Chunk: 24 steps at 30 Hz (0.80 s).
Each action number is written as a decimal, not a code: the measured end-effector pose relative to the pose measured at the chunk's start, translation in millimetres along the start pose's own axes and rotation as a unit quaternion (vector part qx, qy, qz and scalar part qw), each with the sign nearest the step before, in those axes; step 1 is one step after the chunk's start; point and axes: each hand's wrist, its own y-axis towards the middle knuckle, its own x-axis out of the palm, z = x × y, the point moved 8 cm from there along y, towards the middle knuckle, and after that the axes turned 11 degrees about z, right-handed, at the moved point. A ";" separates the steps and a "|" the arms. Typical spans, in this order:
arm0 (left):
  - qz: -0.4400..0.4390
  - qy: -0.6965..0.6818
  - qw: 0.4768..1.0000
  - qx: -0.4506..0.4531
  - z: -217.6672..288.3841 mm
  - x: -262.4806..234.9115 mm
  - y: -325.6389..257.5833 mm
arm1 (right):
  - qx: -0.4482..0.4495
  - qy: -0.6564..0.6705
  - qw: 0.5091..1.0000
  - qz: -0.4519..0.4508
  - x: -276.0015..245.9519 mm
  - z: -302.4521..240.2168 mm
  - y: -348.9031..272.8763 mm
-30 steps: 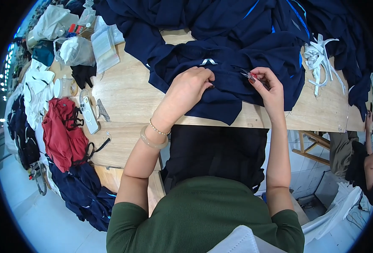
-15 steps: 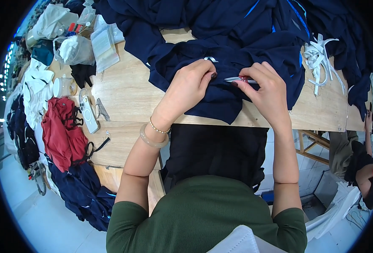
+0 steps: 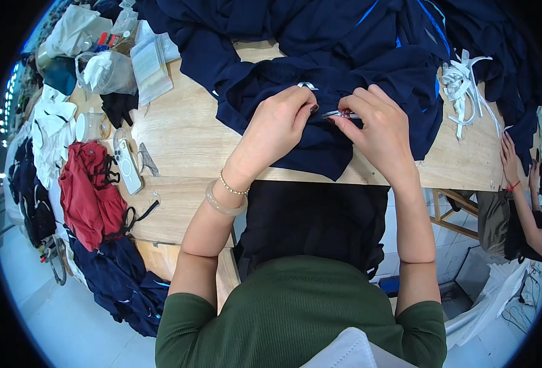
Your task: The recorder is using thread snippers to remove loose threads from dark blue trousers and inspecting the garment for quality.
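A navy garment [image 3: 314, 150] lies bunched on the wooden table in front of me, a small white label [image 3: 307, 86] showing on it. My left hand [image 3: 278, 122] is closed in a pinch on its cloth, thumb against the fingers. Thread snips [image 3: 331, 114] with slim silver blades are gripped in my right hand [image 3: 378, 122]. Their tips point left over the cloth, a short way from my left thumb. Any thread between the blades is too small to make out.
More navy garments [image 3: 320, 27] are heaped at the back. White strips [image 3: 461, 86] lie to the right, near a co-worker's hand [image 3: 508, 156] at the table edge. On the left are a red bag [image 3: 90, 190], a phone [image 3: 127, 165], a plastic cup [image 3: 90, 127] and clear packets [image 3: 150, 70].
My right hand and the snips have shifted left, closer to my left hand, which stays nearly still. At the right, a co-worker's hand has come onto the table edge.
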 end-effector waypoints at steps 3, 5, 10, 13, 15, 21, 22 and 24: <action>0.000 -0.003 1.000 -0.001 -2.3 0.7 -0.4 | -0.002 -0.004 1.000 -0.007 -0.4 0.5 -0.1; 0.004 -0.001 1.000 0.000 -2.7 -0.4 -0.4 | 0.000 -0.001 1.000 -0.005 -1.0 2.0 -0.1; -0.001 0.001 1.000 -0.004 -3.0 -0.5 -0.7 | -0.015 -0.002 1.000 0.020 -7.0 -1.0 4.2; -0.002 -0.002 1.000 -0.006 -3.5 0.2 -0.4 | -0.020 -0.019 1.000 0.006 -6.6 -1.5 5.4; -0.002 -0.001 1.000 -0.005 -2.8 -0.2 -0.3 | -0.025 -0.023 0.999 0.003 -4.3 -1.7 5.6; -0.003 0.003 1.000 -0.004 -2.2 -0.1 0.6 | -0.042 -0.027 0.999 0.002 0.3 -4.7 8.2; -0.003 0.006 1.000 -0.001 -1.8 -0.2 0.7 | -0.049 -0.024 0.998 0.006 0.8 -5.8 8.0; -0.004 0.004 1.000 -0.006 -1.2 -1.8 0.6 | -0.047 -0.024 0.999 0.004 2.9 -4.0 7.2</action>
